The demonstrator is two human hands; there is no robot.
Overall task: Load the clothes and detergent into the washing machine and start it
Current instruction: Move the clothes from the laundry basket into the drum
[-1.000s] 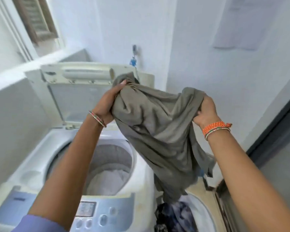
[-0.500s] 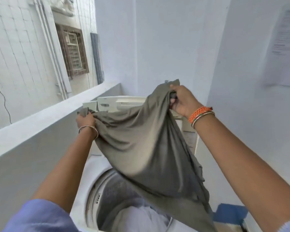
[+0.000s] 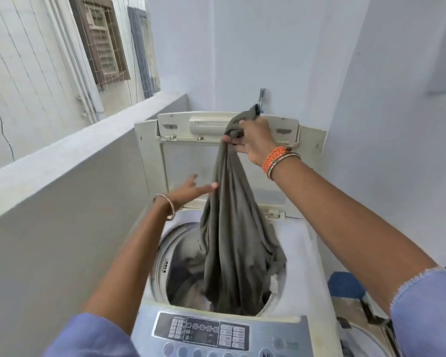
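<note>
right grip [image 3: 252,140] pinching grey garment [image 3: 232,240] | left grip [image 3: 191,189] spread | drum [image 3: 186,274] partly filled | lid [image 3: 191,155] upright behind

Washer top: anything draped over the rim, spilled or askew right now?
Nothing stands out. The grey cloth hangs from the right hand straight into the drum, the lid stands open, and the left hand is open beside the cloth.

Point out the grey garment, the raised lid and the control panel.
grey garment [image 3: 232,240]: head view, hanging mid-section of the fabric.
raised lid [image 3: 188,161]: head view, bare inner panel.
control panel [image 3: 204,331]: head view, middle of the dark display block.
</note>
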